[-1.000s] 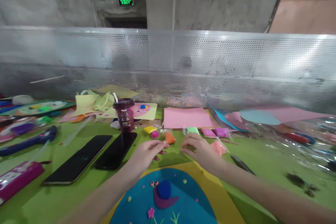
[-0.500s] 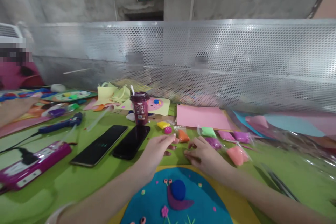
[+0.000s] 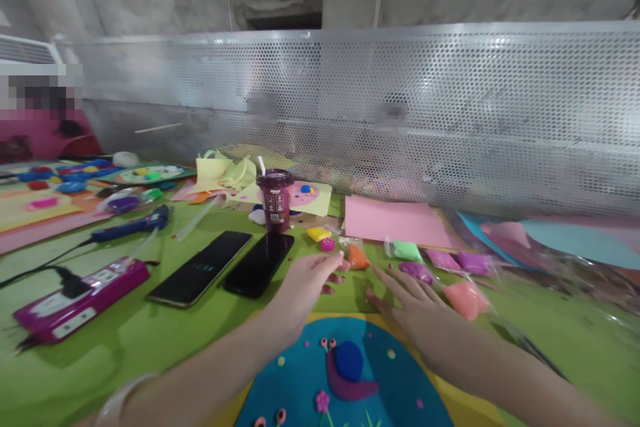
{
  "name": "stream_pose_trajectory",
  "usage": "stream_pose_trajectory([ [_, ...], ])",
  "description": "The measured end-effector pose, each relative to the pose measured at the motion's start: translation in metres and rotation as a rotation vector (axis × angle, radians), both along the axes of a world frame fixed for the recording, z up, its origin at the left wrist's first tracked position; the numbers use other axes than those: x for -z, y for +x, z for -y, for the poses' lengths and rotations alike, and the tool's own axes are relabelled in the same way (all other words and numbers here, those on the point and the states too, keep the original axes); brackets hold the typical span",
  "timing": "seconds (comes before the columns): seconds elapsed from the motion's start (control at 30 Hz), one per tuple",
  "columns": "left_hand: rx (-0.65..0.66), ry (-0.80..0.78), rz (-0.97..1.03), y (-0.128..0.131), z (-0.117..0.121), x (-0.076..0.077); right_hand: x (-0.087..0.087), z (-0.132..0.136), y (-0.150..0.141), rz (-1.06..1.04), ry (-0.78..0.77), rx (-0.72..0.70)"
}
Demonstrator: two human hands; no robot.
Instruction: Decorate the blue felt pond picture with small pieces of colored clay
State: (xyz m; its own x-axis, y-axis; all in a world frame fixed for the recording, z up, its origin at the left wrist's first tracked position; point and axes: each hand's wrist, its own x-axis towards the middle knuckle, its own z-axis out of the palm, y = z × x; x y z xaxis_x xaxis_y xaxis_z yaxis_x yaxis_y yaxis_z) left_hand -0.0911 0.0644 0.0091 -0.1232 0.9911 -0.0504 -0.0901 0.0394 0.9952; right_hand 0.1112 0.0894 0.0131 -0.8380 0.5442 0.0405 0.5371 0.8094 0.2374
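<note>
My left hand [image 3: 306,285] is above the table, left of centre, with thumb and forefinger tips together. Anything between those tips is too small to make out. Fingers spread, my right hand [image 3: 413,297] hovers beside the purple clay packet [image 3: 416,272] and holds nothing. Just beyond my fingertips lies an orange clay packet [image 3: 358,257]. Below both hands is a round blue clay picture [image 3: 295,380] on a yellow sheet. It bears a snail [image 3: 349,361] with a blue shell and purple body, and a pink flower [image 3: 323,401].
Two phones, one black [image 3: 260,265] and one with a lit screen [image 3: 203,268], lie at left near a purple power strip [image 3: 83,300] and a glue gun [image 3: 133,225]. A drink cup [image 3: 276,203] stands behind. Green [image 3: 407,251] and coral [image 3: 466,299] clay packets lie right; a person sits far left.
My right hand has opened from curled fingers to spread ones. My left hand keeps nearly the same pose. The view has shifted slightly, and the other person's arm at far left has gone from sight.
</note>
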Motion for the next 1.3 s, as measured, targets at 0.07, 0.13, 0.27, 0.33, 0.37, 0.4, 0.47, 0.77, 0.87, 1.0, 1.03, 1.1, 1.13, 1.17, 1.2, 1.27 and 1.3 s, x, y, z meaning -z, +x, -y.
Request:
stream_pose_trajectory([
  [0.07,0.008,-0.005,0.006,0.001,0.001,-0.001,-0.001,0.001,-0.002,0.043,0.033,0.002],
  [0.13,0.007,-0.005,0.009,0.001,0.001,-0.002,-0.001,0.000,-0.006,0.059,0.052,0.017],
  [0.27,-0.008,0.006,0.017,0.001,0.002,-0.004,0.000,-0.001,-0.006,0.078,0.049,0.040],
  [0.33,-0.008,0.010,0.020,0.001,0.002,-0.004,-0.003,0.000,-0.002,0.095,0.014,0.071],
  [0.37,-0.005,0.011,0.021,0.002,0.002,-0.004,-0.005,0.001,0.001,0.095,-0.014,0.086],
  [0.4,-0.002,0.013,0.021,0.002,0.002,-0.004,-0.006,0.001,0.002,0.082,-0.041,0.101],
  [0.47,-0.003,0.018,0.021,0.003,0.003,-0.005,-0.009,0.001,0.002,0.034,-0.076,0.128],
  [0.77,-0.023,0.037,0.010,0.002,0.003,-0.006,0.004,-0.002,-0.006,-0.044,-0.147,0.115],
  [0.87,-0.008,0.043,0.007,0.002,0.002,-0.003,0.003,-0.002,-0.007,-0.095,-0.156,0.097],
  [1.0,0.028,0.041,0.000,0.002,0.003,-0.001,0.002,-0.004,-0.012,-0.169,-0.158,0.057],
  [1.03,0.039,0.041,0.001,0.002,0.003,-0.001,0.003,-0.005,-0.013,-0.188,-0.153,0.053],
  [1.1,0.064,0.044,0.009,0.002,0.003,-0.001,0.006,-0.008,-0.015,-0.229,-0.131,0.050],
  [1.13,0.076,0.046,0.015,0.002,0.003,-0.001,0.008,-0.009,-0.016,-0.250,-0.118,0.047],
  [1.17,0.086,0.048,0.021,0.002,0.003,-0.001,0.010,-0.011,-0.017,-0.269,-0.107,0.042],
  [1.2,0.094,0.049,0.029,0.002,0.003,0.000,0.012,-0.013,-0.018,-0.288,-0.099,0.036],
  [1.27,0.104,0.044,0.045,0.002,0.002,0.001,0.014,-0.016,-0.020,-0.321,-0.096,0.020],
  [1.3,0.106,0.040,0.053,0.001,0.002,0.002,0.014,-0.017,-0.020,-0.335,-0.106,0.012],
])
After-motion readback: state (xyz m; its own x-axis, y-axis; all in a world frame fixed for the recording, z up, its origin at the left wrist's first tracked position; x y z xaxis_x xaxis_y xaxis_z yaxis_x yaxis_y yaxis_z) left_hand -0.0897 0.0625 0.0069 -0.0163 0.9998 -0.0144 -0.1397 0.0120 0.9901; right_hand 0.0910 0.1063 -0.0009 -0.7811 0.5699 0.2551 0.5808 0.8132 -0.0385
